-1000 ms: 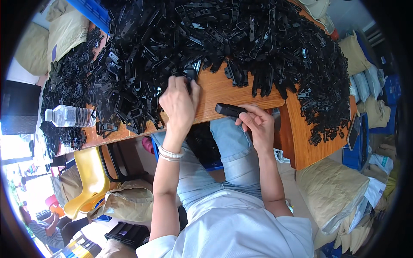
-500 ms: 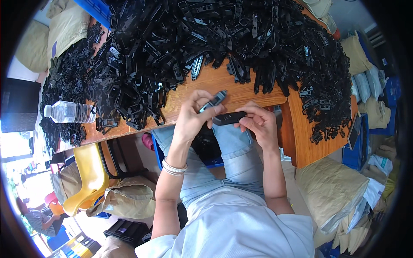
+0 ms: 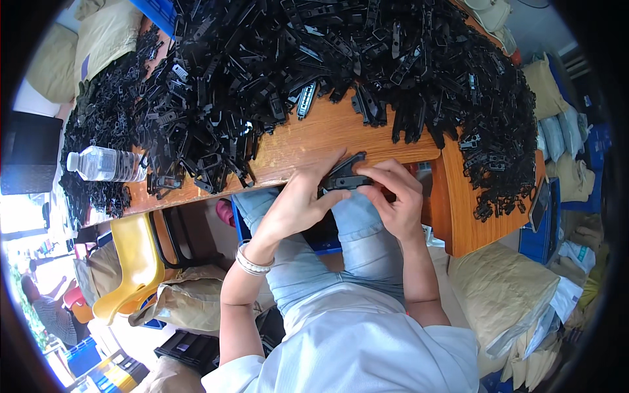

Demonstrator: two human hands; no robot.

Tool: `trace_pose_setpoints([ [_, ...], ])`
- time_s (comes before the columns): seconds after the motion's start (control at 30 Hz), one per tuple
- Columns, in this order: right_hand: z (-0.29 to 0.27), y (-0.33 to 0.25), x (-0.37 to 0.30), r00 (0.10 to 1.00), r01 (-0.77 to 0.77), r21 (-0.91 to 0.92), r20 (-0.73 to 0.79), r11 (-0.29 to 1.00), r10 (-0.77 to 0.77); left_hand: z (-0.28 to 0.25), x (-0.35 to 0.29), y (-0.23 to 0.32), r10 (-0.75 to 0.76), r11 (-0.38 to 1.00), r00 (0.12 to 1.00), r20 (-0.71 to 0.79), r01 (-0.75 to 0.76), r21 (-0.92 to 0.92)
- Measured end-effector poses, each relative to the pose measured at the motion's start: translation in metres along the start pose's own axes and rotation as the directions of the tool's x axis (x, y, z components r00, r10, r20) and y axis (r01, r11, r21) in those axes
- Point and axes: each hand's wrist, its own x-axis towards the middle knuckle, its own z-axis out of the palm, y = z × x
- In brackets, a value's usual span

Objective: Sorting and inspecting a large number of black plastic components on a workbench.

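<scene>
Two long black plastic parts meet between my hands, just over the near table edge and above my lap. My left hand (image 3: pixel 300 204) is closed with thumb and fingers about the left ends of both. My right hand (image 3: pixel 397 200) pinches the right end of the lower black plastic part (image 3: pixel 347 183) between thumb and fingers. The upper black plastic part (image 3: pixel 350 162) slants up and away from it, its far tip free. My fingers hide where the two touch, so I cannot tell whether they are joined.
Heaps of black plastic parts (image 3: pixel 236 72) cover much of the wooden table (image 3: pixel 288 147). A clear plastic bottle (image 3: pixel 108 164) lies at the left. A blue crate (image 3: pixel 326 247) with dark contents stands below my hands. A yellow chair (image 3: pixel 134 262) and sacks (image 3: pixel 501 288) flank me.
My left hand has turned over the parts and its fingers now point away. The upper part has come down against the lower one. My right hand stays almost in place.
</scene>
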Motion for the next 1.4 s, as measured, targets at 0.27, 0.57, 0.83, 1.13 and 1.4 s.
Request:
trace_pose_setpoints([
  [0.27,0.004,0.003,0.004,0.992,0.119,-0.067,0.047,0.991,-0.116,0.01,-0.012,0.008,-0.005,0.997,1.0,-0.026,0.007,0.075],
  [0.57,0.003,0.009,-0.005,0.981,-0.145,0.227,0.159,0.963,0.11,0.006,-0.029,0.001,0.001,0.995,1.0,0.004,-0.001,0.104],
  [0.83,0.016,0.021,-0.022,0.958,-0.152,0.126,0.263,0.98,0.115,-0.034,-0.04,-0.028,0.203,0.784,0.699,-0.685,0.303,0.542],
  [1.13,-0.041,0.015,-0.043,0.946,-0.253,-0.112,-0.237,0.961,0.221,-0.042,-0.017,-0.036,0.32,0.522,0.765,-0.559,0.35,0.778],
  [1.4,-0.117,0.037,-0.019,0.854,-0.434,-0.738,-0.519,0.517,-0.025,-0.043,0.002,-0.045,0.26,0.289,0.819,-0.512,0.44,0.851],
])
